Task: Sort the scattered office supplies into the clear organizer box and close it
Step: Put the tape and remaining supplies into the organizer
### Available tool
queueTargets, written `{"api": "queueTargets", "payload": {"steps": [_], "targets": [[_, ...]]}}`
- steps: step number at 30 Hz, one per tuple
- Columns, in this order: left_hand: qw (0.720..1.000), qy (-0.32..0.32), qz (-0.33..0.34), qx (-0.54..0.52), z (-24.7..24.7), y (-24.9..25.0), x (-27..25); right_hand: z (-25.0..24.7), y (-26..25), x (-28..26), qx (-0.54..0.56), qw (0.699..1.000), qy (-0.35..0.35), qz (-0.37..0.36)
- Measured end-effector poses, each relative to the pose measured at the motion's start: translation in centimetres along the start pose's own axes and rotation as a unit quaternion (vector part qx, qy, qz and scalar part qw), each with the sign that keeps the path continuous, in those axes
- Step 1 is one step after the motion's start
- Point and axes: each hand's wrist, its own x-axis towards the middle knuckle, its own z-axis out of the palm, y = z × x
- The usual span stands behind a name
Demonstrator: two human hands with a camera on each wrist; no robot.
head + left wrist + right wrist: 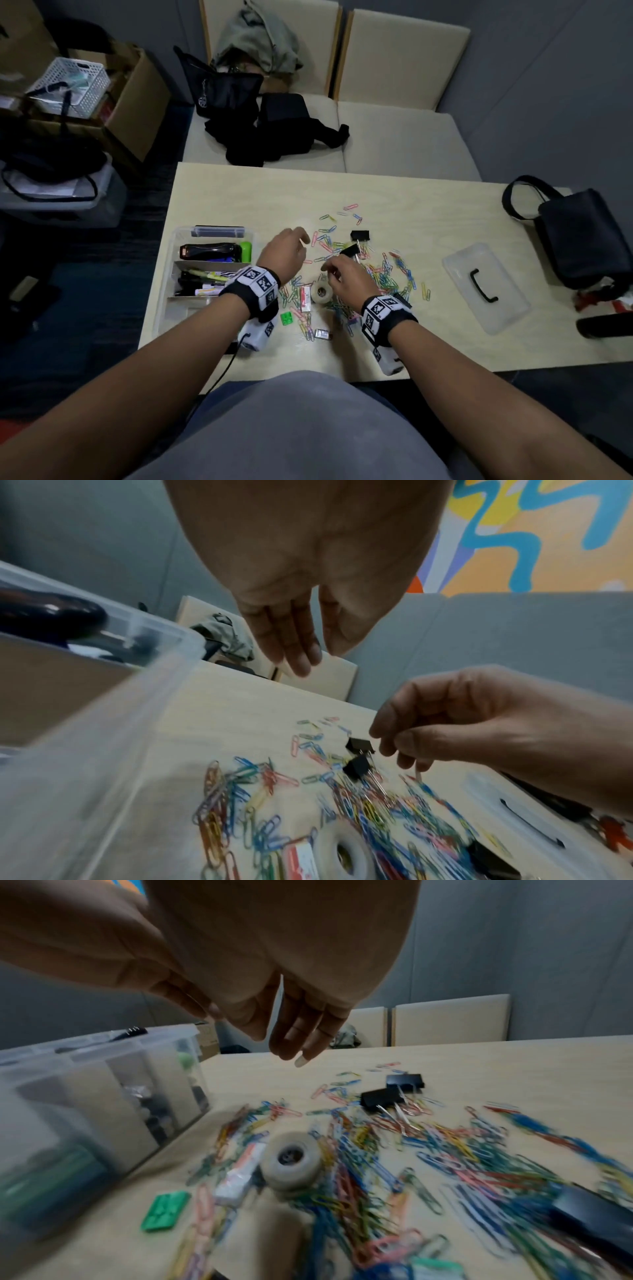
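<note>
The clear organizer box (173,270) stands open at the table's left, holding a black stapler (209,251) and markers. Its lid (486,287) with a black handle lies to the right. Colored paper clips (387,274) are scattered between them, along with two black binder clips (359,235), a tape roll (322,293) and a staples box (306,298). My left hand (301,240) hovers above the clips with relaxed, straight fingers and holds nothing. My right hand (404,753) has curled fingers that pinch a small pale paper clip (418,774) just above the pile, beside a binder clip (358,767).
A green plastic piece (286,318) and a small silver box (323,334) lie near the front edge. A dark bag (582,236) sits at the table's right end. Cushioned seats with black bags are beyond the far edge.
</note>
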Motion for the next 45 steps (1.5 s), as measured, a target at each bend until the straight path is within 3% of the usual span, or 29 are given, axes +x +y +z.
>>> {"api": "queueTargets", "payload": {"steps": [5, 9, 15, 22, 27, 32, 36, 40, 45], "targets": [[0.985, -0.136, -0.050, 0.098, 4.0, 0.7, -0.3, 0.2, 2.8, -1.4, -0.067, 0.993, -0.092, -0.007], [0.944, -0.234, -0.099, 0.212, 6.7, -0.7, -1.4, 1.8, 4.0, -2.1, -0.120, 0.973, -0.190, -0.047], [0.908, -0.300, -0.162, 0.243, 8.9, -2.9, -3.4, 4.6, 4.3, -2.4, -0.175, 0.947, -0.242, -0.120], [0.912, -0.281, -0.183, 0.235, 10.5, -2.9, -3.9, 6.3, 4.0, -2.0, -0.210, 0.934, -0.235, -0.170], [0.935, -0.252, -0.179, 0.173, 10.1, -3.4, -3.5, 6.2, 4.6, -1.7, -0.171, 0.944, -0.234, -0.160], [0.950, -0.212, -0.204, 0.102, 9.7, -3.0, -2.5, 4.2, 6.1, -0.7, -0.006, 0.974, -0.223, -0.034], [0.958, -0.180, -0.209, 0.083, 10.1, -2.6, -2.2, 3.1, 7.3, 0.3, 0.158, 0.967, -0.190, 0.065], [0.961, -0.161, -0.222, 0.038, 10.4, -2.4, -2.2, 3.6, 8.1, 1.1, 0.112, 0.976, -0.176, 0.070], [0.947, -0.189, -0.251, 0.062, 10.9, -2.4, -2.3, 4.8, 8.1, 1.6, 0.015, 0.989, -0.128, 0.071]]}}
